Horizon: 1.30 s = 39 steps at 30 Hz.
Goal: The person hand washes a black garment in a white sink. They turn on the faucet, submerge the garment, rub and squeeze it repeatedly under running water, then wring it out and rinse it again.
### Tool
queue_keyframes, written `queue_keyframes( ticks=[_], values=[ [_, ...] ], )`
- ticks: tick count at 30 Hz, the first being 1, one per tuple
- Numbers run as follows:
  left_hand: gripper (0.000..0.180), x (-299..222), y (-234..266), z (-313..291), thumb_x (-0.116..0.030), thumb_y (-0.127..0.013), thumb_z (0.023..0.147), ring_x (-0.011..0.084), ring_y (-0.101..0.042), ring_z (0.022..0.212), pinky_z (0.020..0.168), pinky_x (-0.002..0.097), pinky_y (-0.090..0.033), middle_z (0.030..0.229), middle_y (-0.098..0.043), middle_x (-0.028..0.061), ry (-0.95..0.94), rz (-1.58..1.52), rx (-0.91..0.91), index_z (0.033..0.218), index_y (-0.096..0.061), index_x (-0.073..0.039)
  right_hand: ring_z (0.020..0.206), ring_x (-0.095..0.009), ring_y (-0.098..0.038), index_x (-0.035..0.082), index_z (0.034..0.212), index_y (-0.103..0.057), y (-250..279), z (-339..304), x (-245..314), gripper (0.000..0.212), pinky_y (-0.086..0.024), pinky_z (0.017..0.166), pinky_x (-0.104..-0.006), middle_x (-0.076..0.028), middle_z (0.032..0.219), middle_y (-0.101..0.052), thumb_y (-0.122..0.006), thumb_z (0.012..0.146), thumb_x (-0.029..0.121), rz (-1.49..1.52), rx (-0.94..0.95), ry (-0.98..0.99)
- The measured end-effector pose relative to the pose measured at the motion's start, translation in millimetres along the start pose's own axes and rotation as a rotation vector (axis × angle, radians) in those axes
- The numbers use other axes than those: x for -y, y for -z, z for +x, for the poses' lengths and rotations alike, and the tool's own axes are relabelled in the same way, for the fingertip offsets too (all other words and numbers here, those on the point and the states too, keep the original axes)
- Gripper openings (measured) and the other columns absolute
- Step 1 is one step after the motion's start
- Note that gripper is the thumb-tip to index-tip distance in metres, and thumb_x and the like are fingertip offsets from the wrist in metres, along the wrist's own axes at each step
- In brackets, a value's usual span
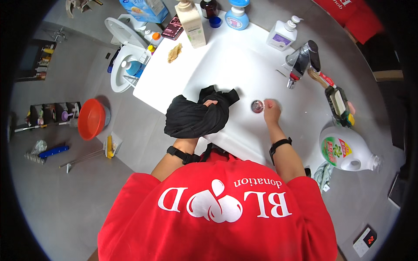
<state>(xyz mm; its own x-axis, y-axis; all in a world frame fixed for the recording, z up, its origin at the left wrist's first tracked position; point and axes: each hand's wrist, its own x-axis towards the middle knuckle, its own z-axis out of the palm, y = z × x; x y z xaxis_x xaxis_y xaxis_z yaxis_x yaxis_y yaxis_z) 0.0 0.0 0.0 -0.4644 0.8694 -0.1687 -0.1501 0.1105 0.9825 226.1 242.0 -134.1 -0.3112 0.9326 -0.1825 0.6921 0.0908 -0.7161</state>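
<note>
One black cloth [196, 116] around the left hand [210, 103], one white sink [244, 56] beside it

The sink spreads across the middle of the scene. At its near left rim, the cloth bunches over and around the left hand. Some bent fingers show among the upper folds, with fabric on every side of them; the rest are covered, so how firmly they grip I cannot tell.

Counted by size, things run as follows: one white jug [344, 148] on the right; one tall cream bottle [192, 27] at the far left; one white pump bottle [281, 37] at the far right; one chrome tap [305, 61] on the right; one blue bottle [236, 18] on the far rim; one dark phone [173, 28] left of the cream bottle.

The right hand [272, 112] is curled in, fingers just right of one round drain [257, 106]. Whether they touch it or hold anything, I cannot tell.
</note>
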Motion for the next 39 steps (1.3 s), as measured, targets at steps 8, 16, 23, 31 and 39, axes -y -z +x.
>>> queue_keyframes(
  ticks=[8,16,23,31,39],
  values=[
    [0.018,-23,-13,5,-0.019,-0.062,0.09,0.0164,-0.065,0.084,0.073,0.0284,-0.049,0.092,-0.071,0.0073,-0.344,0.549,-0.145,0.098,-0.071,-0.006,0.081,-0.017,-0.063,0.001,0.112,-0.062,188,44,140,0.052,-0.051,0.066,-0.0314,-0.007,0.1,-0.068,-0.05,0.097,0.049,0.691,-0.288,0.0],
    [0.018,-49,-18,-6,-0.015,-0.062,0.094,0.0111,-0.062,0.086,0.076,0.0256,-0.05,0.1,-0.067,0.0043,0.262,-0.021,-0.11,0.106,-0.065,-0.003,0.089,-0.022,-0.065,-0.005,0.128,-0.051,240,55,219,0.066,-0.054,0.073,-0.0361,-0.015,0.101,-0.064,-0.054,0.095,0.052,1.095,-0.078,-0.154],
    [0.018,-53,-17,-5,-0.022,-0.066,0.09,0.0123,-0.057,0.068,0.062,0.0271,-0.046,0.083,-0.065,0.004,0.032,0.466,-0.109,0.096,-0.068,-0.006,0.097,-0.019,-0.063,0.003,0.125,-0.056,184,47,152,0.043,-0.052,0.079,-0.0365,-0.01,0.113,-0.066,-0.053,0.095,0.034,0.653,-0.171,-0.07],
    [0.022,-76,-19,0,-0.025,-0.07,0.076,0.0246,-0.055,0.053,0.057,0.0369,-0.042,0.06,-0.064,0.0082,-0.61,0.993,-0.328,0.06,-0.068,-0.011,0.085,-0.023,-0.064,0.0,0.097,-0.063,114,39,113,0.034,-0.047,0.078,-0.0356,-0.01,0.087,-0.068,-0.062,0.09,0.034,0.116,-0.007,0.111],
    [0.018,-65,-14,0,-0.025,-0.075,0.07,0.0258,-0.062,0.07,0.063,0.035,-0.048,0.077,-0.067,0.0114,-0.545,0.997,-0.304,0.078,-0.072,-0.009,0.089,-0.014,-0.061,0.003,0.101,-0.067,113,10,146,0.04,-0.045,0.084,-0.029,-0.006,0.1,-0.072,-0.061,0.095,0.042,0.332,0.122,-0.11]
  ],
)
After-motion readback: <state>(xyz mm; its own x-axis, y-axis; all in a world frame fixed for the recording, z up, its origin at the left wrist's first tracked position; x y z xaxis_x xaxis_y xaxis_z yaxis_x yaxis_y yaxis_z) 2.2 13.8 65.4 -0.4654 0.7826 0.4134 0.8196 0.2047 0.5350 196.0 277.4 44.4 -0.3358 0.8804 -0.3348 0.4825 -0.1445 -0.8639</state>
